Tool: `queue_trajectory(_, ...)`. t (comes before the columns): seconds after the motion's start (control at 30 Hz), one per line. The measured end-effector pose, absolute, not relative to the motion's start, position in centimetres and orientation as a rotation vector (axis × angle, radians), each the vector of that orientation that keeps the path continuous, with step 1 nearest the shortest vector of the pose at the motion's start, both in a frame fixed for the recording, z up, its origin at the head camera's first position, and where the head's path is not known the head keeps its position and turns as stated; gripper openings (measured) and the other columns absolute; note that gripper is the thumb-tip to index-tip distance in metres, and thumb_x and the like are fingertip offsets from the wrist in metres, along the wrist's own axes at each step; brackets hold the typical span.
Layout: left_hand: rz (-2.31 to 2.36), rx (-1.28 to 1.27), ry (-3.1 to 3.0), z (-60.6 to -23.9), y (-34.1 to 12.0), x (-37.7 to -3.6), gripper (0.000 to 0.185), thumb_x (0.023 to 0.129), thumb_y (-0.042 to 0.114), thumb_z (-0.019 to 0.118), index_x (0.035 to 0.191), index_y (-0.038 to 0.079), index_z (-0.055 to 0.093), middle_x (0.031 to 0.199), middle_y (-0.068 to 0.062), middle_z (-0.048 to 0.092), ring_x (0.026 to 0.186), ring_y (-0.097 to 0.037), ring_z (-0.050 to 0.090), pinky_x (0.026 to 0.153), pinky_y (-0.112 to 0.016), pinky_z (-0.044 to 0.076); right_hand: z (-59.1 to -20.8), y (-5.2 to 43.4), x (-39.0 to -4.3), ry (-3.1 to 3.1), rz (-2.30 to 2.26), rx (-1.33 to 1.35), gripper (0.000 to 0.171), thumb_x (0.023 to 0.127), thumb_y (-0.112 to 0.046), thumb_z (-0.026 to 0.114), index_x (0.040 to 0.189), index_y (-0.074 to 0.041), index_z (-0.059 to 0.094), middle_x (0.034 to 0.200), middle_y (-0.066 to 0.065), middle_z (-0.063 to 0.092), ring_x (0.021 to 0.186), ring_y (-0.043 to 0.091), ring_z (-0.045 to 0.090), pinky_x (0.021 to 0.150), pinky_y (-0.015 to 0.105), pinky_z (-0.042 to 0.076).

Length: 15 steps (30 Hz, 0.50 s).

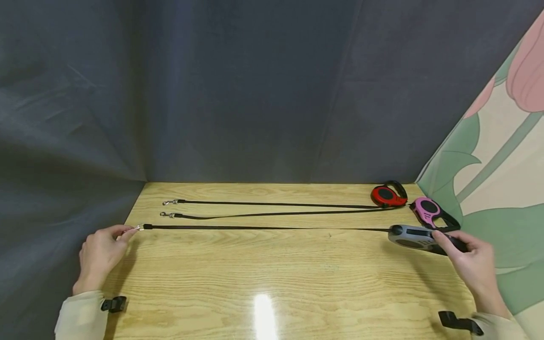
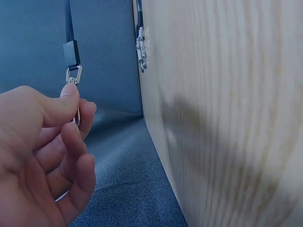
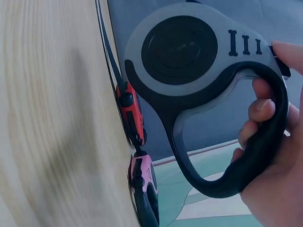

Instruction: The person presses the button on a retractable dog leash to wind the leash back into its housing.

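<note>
Grey leash stretched taut across the surface

The left hand [image 1: 99, 255] pinches its half-hidden clip [image 2: 73, 78] at the near left; the right hand [image 1: 471, 264] grips the grey leash [image 1: 410, 236] by its black handle, near right.

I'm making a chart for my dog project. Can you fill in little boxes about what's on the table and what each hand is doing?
Table: wooden table, dark cloth behind
Leashes: three retractable ones, cords pulled out leftward
Grey leash: nearest, handle gripped by right hand
Pink leash: middle, lying untouched
Red leash: farthest, lying untouched
Left hand: pinches the grey leash's metal clip at the table's left edge
Other clips: two lie on the table, far left
</note>
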State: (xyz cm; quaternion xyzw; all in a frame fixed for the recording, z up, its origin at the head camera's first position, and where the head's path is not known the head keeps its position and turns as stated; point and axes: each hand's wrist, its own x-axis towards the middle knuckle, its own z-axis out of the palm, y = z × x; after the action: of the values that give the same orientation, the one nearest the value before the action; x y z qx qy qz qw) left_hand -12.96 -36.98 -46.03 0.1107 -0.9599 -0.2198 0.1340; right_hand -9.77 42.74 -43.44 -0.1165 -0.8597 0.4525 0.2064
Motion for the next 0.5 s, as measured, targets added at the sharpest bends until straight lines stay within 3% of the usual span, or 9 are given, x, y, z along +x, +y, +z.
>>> queue_trajectory(0.1, -0.634, 0.3, -2.789, -46.1, -36.9, -12.9, 0.042, 0.104, 0.041, 0.069, 0.119, 0.003, 0.079, 0.099, -0.023, 0.079, 0.053, -0.021, 0.046, 0.053, -0.035, 0.033, -43.3, 42.5, -9.8, -2.405, 1.256, -0.28, 0.015, 0.098, -0.018, 0.078, 0.083, -0.016, 0.08, 0.063, -0.019, 0.064, 0.055, 0.007, 0.047, 0.051, 0.029, 0.036)
queue_trajectory(0.2, -0.634, 0.266, -2.787, -46.0, -36.7, -12.7, 0.043, 0.105, 0.043, 0.069, 0.12, 0.004, 0.08, 0.08, -0.016, 0.076, 0.049, -0.021, 0.044, 0.051, -0.035, 0.033, -43.2, 42.2, -9.9, -2.419, 1.22, -0.229, 0.014, 0.098, -0.017, 0.077, 0.084, -0.016, 0.08, 0.066, -0.022, 0.065, 0.06, 0.005, 0.048, 0.055, 0.026, 0.037)
queue_trajectory(0.33, -0.639, 0.233, -2.796, -45.9, -36.5, -12.5, 0.046, 0.105, 0.048, 0.066, 0.121, 0.007, 0.08, 0.056, 0.0, 0.061, 0.047, -0.02, 0.04, 0.049, -0.035, 0.031, -43.1, 41.4, -10.0, -2.425, 1.195, -0.143, 0.011, 0.098, -0.013, 0.077, 0.088, -0.012, 0.079, 0.069, -0.025, 0.065, 0.062, 0.006, 0.046, 0.057, 0.026, 0.036)
queue_trajectory(0.5, -0.663, 0.219, -2.814, -45.8, -36.2, -12.4, 0.049, 0.106, 0.05, 0.064, 0.123, 0.007, 0.079, 0.057, 0.001, 0.062, 0.048, -0.019, 0.046, 0.048, -0.035, 0.031, -43.1, 40.4, -10.2, -2.413, 1.238, -0.067, 0.008, 0.097, -0.007, 0.076, 0.09, -0.01, 0.08, 0.073, -0.027, 0.066, 0.065, 0.005, 0.048, 0.056, 0.027, 0.037)
